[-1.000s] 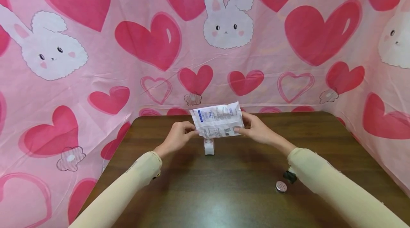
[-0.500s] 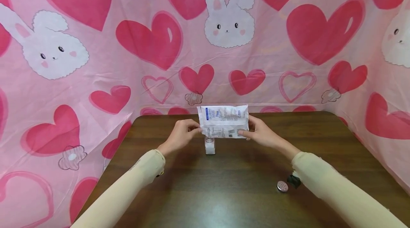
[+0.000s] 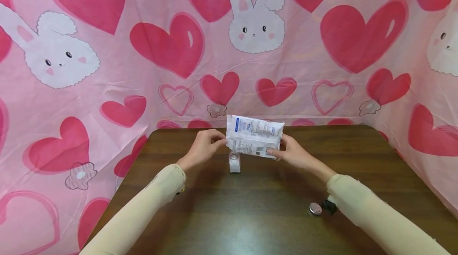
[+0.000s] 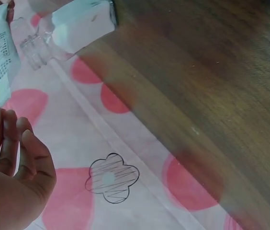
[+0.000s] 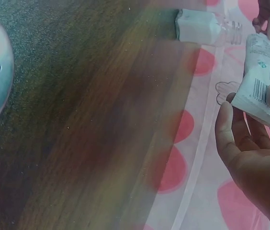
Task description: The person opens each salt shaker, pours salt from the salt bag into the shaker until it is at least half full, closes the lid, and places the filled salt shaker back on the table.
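A white packet with blue and black print is held up over the table, its left end higher than its right. My left hand pinches its left edge with thumb and fingers. At the other end my right hand grips it, thumb on the front, as the right wrist view also shows on the packet. Just below the packet stands a small clear shaker jar, upright and uncapped, with white contents. In the left wrist view the jar shows its bare threaded neck.
A round metal shaker lid with holes lies on the brown wooden table, near the right forearm. By the right cuff is a small black object. A pink cloth with hearts and rabbits hangs behind and at both sides.
The packet has shifted to the right, and its left end has risen while its right end has dropped. Both hands moved along with it. More of the jar's mouth shows now.
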The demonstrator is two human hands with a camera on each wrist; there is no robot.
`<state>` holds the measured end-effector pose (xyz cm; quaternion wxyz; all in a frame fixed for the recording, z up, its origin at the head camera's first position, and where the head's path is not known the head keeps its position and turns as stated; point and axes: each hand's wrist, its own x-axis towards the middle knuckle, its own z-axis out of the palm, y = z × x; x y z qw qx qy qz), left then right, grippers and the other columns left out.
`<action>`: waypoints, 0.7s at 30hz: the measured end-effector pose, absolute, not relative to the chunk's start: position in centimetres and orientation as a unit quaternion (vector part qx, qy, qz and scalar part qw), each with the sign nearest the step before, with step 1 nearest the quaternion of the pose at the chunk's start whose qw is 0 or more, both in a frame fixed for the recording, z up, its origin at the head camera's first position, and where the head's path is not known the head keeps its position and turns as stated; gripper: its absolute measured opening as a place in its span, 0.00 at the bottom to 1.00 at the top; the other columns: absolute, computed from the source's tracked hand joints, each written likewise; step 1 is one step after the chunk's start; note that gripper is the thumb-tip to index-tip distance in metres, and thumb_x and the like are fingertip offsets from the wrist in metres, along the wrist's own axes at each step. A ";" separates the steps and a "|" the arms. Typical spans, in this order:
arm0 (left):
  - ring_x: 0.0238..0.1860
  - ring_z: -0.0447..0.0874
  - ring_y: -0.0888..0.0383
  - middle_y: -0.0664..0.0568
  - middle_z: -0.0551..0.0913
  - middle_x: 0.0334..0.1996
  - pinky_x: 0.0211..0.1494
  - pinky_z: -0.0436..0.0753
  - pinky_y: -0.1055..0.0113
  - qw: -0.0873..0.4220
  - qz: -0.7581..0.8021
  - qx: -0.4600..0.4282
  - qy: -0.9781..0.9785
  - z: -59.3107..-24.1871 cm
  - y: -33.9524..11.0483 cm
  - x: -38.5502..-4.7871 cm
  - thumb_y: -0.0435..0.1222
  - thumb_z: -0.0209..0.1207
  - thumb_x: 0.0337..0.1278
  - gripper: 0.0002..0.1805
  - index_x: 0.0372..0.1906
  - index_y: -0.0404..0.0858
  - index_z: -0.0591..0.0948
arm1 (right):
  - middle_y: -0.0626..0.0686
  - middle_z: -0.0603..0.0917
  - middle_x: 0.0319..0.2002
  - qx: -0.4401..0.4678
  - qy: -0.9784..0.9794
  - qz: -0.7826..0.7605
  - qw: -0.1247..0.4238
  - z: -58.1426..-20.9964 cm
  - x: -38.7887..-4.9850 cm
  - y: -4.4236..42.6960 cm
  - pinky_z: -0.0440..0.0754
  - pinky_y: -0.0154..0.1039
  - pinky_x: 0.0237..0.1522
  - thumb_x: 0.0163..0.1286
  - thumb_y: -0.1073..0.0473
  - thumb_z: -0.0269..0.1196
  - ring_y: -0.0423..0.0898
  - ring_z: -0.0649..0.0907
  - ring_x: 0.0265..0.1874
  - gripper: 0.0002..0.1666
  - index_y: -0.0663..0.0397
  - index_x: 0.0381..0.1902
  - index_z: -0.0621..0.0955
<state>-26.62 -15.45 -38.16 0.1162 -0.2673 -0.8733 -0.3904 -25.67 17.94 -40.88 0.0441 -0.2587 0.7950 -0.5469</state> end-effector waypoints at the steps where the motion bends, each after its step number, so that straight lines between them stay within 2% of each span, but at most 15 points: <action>1: 0.32 0.79 0.55 0.54 0.87 0.35 0.36 0.82 0.63 0.119 -0.390 -0.269 -0.873 -38.1 -15.4 -26.6 0.31 0.71 0.65 0.02 0.40 0.37 0.91 | 0.66 0.85 0.55 -0.259 0.794 -0.549 0.044 -40.9 -25.6 17.9 0.87 0.56 0.37 0.73 0.68 0.69 0.55 0.87 0.44 0.28 0.66 0.67 0.74; 5: 0.31 0.78 0.57 0.54 0.87 0.34 0.35 0.81 0.63 0.123 -0.386 -0.272 -0.873 -38.0 -15.3 -26.6 0.31 0.72 0.65 0.02 0.40 0.37 0.90 | 0.67 0.85 0.55 -0.262 0.788 -0.556 0.041 -41.2 -25.4 17.9 0.87 0.53 0.36 0.72 0.69 0.68 0.56 0.87 0.43 0.28 0.66 0.67 0.73; 11: 0.31 0.79 0.57 0.53 0.87 0.33 0.35 0.81 0.63 0.125 -0.385 -0.274 -0.872 -38.1 -15.0 -26.7 0.30 0.71 0.64 0.02 0.39 0.35 0.90 | 0.69 0.85 0.54 -0.253 0.784 -0.565 0.046 -41.8 -25.0 17.9 0.88 0.57 0.37 0.72 0.69 0.68 0.57 0.87 0.42 0.28 0.68 0.66 0.73; 21: 0.31 0.78 0.56 0.54 0.86 0.31 0.36 0.80 0.63 0.141 -0.392 -0.287 -0.863 -37.7 -14.3 -26.9 0.31 0.70 0.66 0.03 0.40 0.34 0.89 | 0.68 0.87 0.50 -0.251 0.781 -0.571 0.027 -42.8 -24.5 17.9 0.88 0.54 0.33 0.71 0.68 0.69 0.51 0.88 0.36 0.25 0.72 0.63 0.75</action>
